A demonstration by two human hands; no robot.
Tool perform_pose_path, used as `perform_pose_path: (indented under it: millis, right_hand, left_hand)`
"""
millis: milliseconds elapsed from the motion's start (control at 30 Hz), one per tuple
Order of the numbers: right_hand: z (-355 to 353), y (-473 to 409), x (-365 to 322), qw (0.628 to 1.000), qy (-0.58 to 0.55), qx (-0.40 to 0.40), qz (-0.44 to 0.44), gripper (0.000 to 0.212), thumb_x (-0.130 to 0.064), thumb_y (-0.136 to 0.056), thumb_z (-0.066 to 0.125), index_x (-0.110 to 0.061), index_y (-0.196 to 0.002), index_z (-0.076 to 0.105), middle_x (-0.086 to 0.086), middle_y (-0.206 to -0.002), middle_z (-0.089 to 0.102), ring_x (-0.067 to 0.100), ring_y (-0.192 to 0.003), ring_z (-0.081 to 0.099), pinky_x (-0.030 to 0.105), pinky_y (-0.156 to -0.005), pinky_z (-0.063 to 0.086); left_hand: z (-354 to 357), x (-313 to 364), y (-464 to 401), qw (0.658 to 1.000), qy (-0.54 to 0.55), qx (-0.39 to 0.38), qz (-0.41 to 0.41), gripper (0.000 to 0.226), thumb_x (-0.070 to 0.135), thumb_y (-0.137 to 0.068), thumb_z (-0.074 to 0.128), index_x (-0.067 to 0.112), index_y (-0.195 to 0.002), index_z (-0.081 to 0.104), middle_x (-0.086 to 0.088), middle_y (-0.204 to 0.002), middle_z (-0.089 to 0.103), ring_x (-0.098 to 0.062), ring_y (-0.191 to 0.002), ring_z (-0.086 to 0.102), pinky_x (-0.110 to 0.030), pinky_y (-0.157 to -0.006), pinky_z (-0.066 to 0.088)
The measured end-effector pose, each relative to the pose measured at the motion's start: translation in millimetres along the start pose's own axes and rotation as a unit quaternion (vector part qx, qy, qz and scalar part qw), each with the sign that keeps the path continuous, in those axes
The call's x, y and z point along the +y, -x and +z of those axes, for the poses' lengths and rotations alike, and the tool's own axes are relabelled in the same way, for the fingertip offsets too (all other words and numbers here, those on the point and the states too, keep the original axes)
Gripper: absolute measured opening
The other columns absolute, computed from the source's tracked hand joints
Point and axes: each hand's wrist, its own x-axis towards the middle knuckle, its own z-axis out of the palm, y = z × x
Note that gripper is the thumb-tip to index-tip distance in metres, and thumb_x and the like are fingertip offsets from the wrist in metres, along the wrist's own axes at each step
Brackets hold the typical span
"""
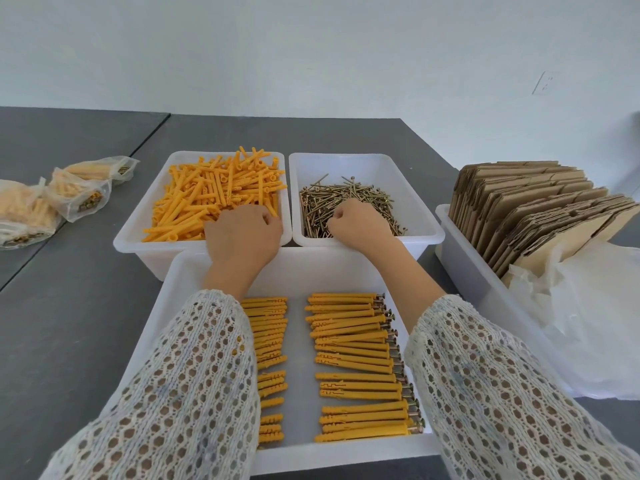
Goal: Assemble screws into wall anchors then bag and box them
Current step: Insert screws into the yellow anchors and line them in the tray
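Left hand (244,233) curled among yellow anchors (214,197) at frame centre, right hand (356,221) curled in screws (349,202), grasp contents unclear

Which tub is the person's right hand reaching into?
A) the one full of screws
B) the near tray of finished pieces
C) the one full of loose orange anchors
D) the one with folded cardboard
A: the right hand sits over the pile in the screw tub, while the left hand is at the anchor tub.
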Motion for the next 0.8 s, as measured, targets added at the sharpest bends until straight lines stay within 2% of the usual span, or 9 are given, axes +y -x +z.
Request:
perform_pose_path:
  millis: [100,167,267,367,467,533,600,700,800]
  right_hand:
    - [3,0,-2,0.998,-0.046,0.013,-0.048,0.014,-0.010,-0.083,0.048,-0.005,-0.074,0.057,0.008,-0.070,0.056,0.019,-0.063,0.046,0.036,-0.060,0.044]
    - [3,-1,-4,0.995,-0.074,-0.012,-0.066,0.016,-0.013,-0.086,0.053,-0.008,-0.077,0.065,0.008,-0.076,0.065,0.019,-0.067,0.053,0.038,-0.067,0.050]
    - [-1,-1,-7,0.984,-0.133,-0.072,-0.092,0.026,-0.016,-0.086,0.065,-0.005,-0.062,0.058,0.009,-0.064,0.049,0.020,-0.060,0.042,0.031,-0.061,0.038]
    - [0,-1,-9,0.983,-0.131,-0.093,-0.094,0.036,-0.019,-0.088,0.068,-0.010,-0.058,0.050,0.005,-0.059,0.038,0.019,-0.057,0.036,0.029,-0.059,0.032]
    - [6,-2,-10,0.994,-0.054,-0.047,-0.083,0.032,-0.021,-0.093,0.059,-0.008,-0.064,0.055,0.004,-0.062,0.050,0.020,-0.059,0.044,0.034,-0.062,0.039]
    - [10,0,-12,0.996,-0.025,-0.004,-0.084,0.026,-0.021,-0.097,0.051,-0.004,-0.081,0.064,0.007,-0.073,0.061,0.023,-0.065,0.051,0.035,-0.065,0.043]
    - [10,3,-15,0.995,-0.028,0.050,-0.084,0.028,-0.022,-0.099,0.046,-0.003,-0.089,0.064,0.009,-0.079,0.064,0.025,-0.068,0.054,0.035,-0.064,0.044]
    - [7,4,-19,0.988,-0.069,0.114,-0.083,0.031,-0.022,-0.101,0.044,-0.001,-0.089,0.064,0.010,-0.076,0.063,0.025,-0.066,0.053,0.038,-0.065,0.049]
    - [5,6,-23,0.982,-0.103,0.135,-0.088,0.033,-0.022,-0.101,0.045,0.001,-0.087,0.064,0.011,-0.072,0.060,0.023,-0.064,0.050,0.041,-0.066,0.049]
  left_hand:
    - [1,-1,1,0.998,0.022,0.064,0.015,0.033,0.029,-0.100,0.038,0.022,-0.082,0.065,-0.002,-0.080,0.063,-0.027,-0.076,0.057,-0.042,-0.072,0.051]
    - [3,0,0,0.992,0.055,0.106,0.033,0.032,0.030,-0.102,0.039,0.019,-0.089,0.066,-0.003,-0.089,0.063,-0.027,-0.078,0.058,-0.042,-0.067,0.051]
    - [9,4,0,0.977,0.151,0.136,0.062,0.017,0.026,-0.101,0.051,0.019,-0.103,0.066,-0.002,-0.103,0.059,-0.020,-0.083,0.056,-0.033,-0.069,0.041]
    - [13,5,-2,0.965,0.213,0.130,0.085,0.016,0.018,-0.100,0.056,0.015,-0.108,0.069,-0.003,-0.109,0.063,-0.020,-0.093,0.058,-0.027,-0.079,0.039]
    - [13,5,-3,0.964,0.219,0.125,0.085,0.021,0.011,-0.099,0.057,0.011,-0.116,0.069,-0.005,-0.116,0.066,-0.024,-0.102,0.062,-0.026,-0.086,0.042]
    - [12,6,-2,0.961,0.228,0.126,0.087,0.028,0.005,-0.099,0.052,0.009,-0.123,0.066,-0.007,-0.123,0.065,-0.024,-0.109,0.062,-0.028,-0.093,0.044]
    - [10,8,0,0.955,0.246,0.136,0.097,0.036,-0.004,-0.098,0.045,0.005,-0.127,0.064,-0.011,-0.126,0.063,-0.024,-0.113,0.061,-0.029,-0.095,0.045]
    - [8,10,1,0.950,0.247,0.158,0.113,0.043,-0.015,-0.092,0.043,0.002,-0.125,0.063,-0.014,-0.127,0.060,-0.026,-0.115,0.059,-0.022,-0.094,0.042]
    - [6,11,0,0.943,0.273,0.165,0.094,0.042,-0.015,-0.091,0.042,0.005,-0.124,0.060,-0.013,-0.123,0.060,-0.027,-0.107,0.062,-0.036,-0.089,0.051]
